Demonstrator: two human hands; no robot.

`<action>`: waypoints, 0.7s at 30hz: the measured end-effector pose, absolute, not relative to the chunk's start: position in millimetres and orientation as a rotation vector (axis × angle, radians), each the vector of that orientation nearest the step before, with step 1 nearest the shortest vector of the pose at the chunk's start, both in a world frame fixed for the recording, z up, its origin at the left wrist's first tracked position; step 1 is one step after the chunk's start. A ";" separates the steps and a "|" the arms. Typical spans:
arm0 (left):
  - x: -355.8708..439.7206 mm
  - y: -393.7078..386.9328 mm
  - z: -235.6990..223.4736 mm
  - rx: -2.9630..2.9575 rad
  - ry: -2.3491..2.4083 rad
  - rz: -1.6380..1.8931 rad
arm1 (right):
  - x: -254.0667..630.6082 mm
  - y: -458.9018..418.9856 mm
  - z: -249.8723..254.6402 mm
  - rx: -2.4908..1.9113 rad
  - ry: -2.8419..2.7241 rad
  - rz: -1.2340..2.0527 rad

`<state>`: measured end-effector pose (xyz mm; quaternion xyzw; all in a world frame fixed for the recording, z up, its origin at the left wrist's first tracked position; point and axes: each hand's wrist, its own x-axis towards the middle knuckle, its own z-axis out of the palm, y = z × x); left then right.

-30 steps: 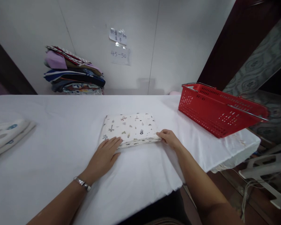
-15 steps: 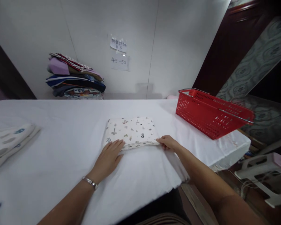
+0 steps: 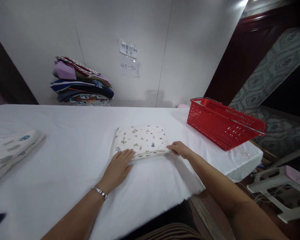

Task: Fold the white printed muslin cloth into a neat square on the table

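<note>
A folded white cloth (image 3: 142, 140) with small printed motifs lies flat on the white-covered table (image 3: 72, 133), its layered folded edge towards me. My left hand (image 3: 119, 166) rests flat on its near left corner, fingers stretched out, with a silver bracelet at the wrist. At the near right corner my right hand (image 3: 179, 149) pinches the edge of the layers between thumb and fingers. The undersides of the right fingers are hidden.
Another patterned white cloth (image 3: 12, 150) lies folded at the left. A pile of folded fabrics (image 3: 82, 81) stands at the back wall. A red basket (image 3: 223, 125) sits on the right end of the table, with a plastic stool (image 3: 280, 190) beyond it.
The view has shifted slightly. Both hands keep their places on the folded cloth, which looks the same.
</note>
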<state>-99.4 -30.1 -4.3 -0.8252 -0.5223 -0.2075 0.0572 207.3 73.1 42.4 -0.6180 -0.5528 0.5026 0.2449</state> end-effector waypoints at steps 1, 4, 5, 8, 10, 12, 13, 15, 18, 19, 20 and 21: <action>-99.5 -30.1 -4.5 -2.500 -1.583 -0.626 | 205.9 75.9 46.5 -1.651 -1.501 1.361; -99.7 -30.0 -5.2 -2.501 -1.581 -0.623 | 202.4 80.9 50.8 -1.575 -1.461 1.364; -99.7 -30.1 -5.5 -2.500 -1.583 -0.623 | 201.6 80.8 49.1 -1.583 -1.450 1.376; -99.4 -30.4 -6.3 -2.495 -1.594 -0.611 | 201.3 76.6 38.7 -1.673 -1.446 1.416; -99.3 -30.6 -6.6 -2.492 -1.595 -0.596 | 202.4 73.8 32.5 -1.709 -1.454 1.432; -99.2 -30.8 -6.8 -2.488 -1.590 -0.590 | 204.1 72.9 29.5 -1.727 -1.464 1.441; -99.2 -30.8 -6.9 -2.486 -1.589 -0.590 | 205.0 73.2 29.2 -1.734 -1.469 1.449; -99.3 -30.6 -6.9 -2.482 -1.587 -0.594 | 206.9 74.5 30.0 -1.745 -1.482 1.471; -99.3 -30.3 -6.8 -2.483 -1.586 -0.606 | 209.3 75.9 31.3 -1.763 -1.527 1.517; -99.2 -30.3 -6.5 -2.485 -1.586 -0.611 | 210.0 76.0 31.2 -1.770 -1.549 1.527; -99.0 -30.4 -6.0 -2.486 -1.588 -0.616 | 210.4 76.0 30.9 -1.777 -1.572 1.533; -98.9 -30.6 -5.3 -2.485 -1.594 -0.617 | 210.7 75.9 30.4 -1.784 -1.593 1.533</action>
